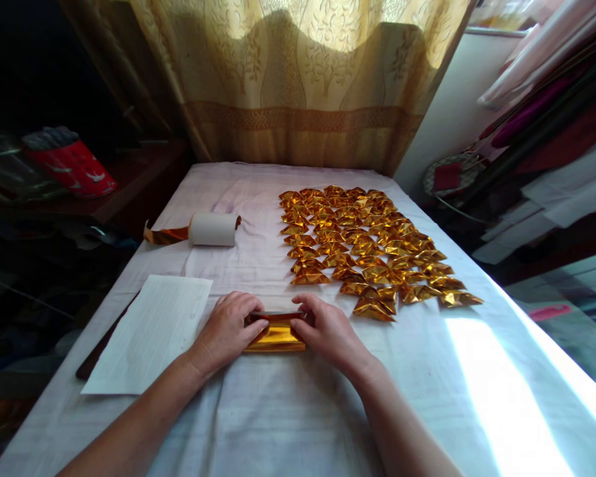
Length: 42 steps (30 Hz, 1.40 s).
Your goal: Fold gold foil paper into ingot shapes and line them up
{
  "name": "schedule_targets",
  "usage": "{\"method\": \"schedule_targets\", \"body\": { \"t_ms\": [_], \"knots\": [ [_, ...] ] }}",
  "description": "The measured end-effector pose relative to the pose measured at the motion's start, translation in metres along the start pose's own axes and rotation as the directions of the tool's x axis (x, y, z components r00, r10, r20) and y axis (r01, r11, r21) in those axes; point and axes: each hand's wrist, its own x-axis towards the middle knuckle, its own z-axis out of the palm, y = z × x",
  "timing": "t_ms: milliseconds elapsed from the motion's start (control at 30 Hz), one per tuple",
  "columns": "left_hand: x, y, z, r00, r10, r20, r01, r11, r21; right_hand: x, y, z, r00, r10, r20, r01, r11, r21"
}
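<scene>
A small piece of gold foil paper (pixel 277 334) lies on the white cloth near the table's front edge, folded into a short strip. My left hand (pixel 227 330) pinches its left end with thumb and fingers closed. My right hand (pixel 326 329) pinches its right end the same way. Beyond my right hand, several folded gold foil pieces (pixel 367 248) lie in rows across the cloth. A white roll with a gold foil tail (pixel 212 229) lies at the back left.
A lined white sheet (pixel 151 331) lies left of my left hand, over a dark flat stick (pixel 97 352). The white cloth-covered table (pixel 288 411) has a sunlit patch at the right. A yellow curtain (pixel 302 79) hangs behind. Cluttered shelves flank both sides.
</scene>
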Motion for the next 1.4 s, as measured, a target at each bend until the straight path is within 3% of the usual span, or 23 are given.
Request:
{"method": "schedule_targets", "body": {
  "t_ms": [367, 733, 1400],
  "knots": [
    [0.001, -0.009, 0.0, 0.999, 0.038, 0.005, -0.037, 0.998, -0.057, 0.005, 0.012, 0.002, 1.0, 0.004, -0.006, -0.004, 0.997, 0.082],
    [0.005, -0.021, -0.005, 0.999, 0.032, -0.011, -0.034, 0.992, -0.124, 0.008, 0.012, 0.011, 0.98, -0.112, -0.163, 0.125, 0.989, 0.074],
    [0.003, -0.016, -0.004, 1.0, 0.005, -0.014, -0.005, 1.0, -0.024, 0.007, 0.011, 0.007, 0.99, -0.096, -0.106, 0.104, 0.992, 0.07]
  ]
}}
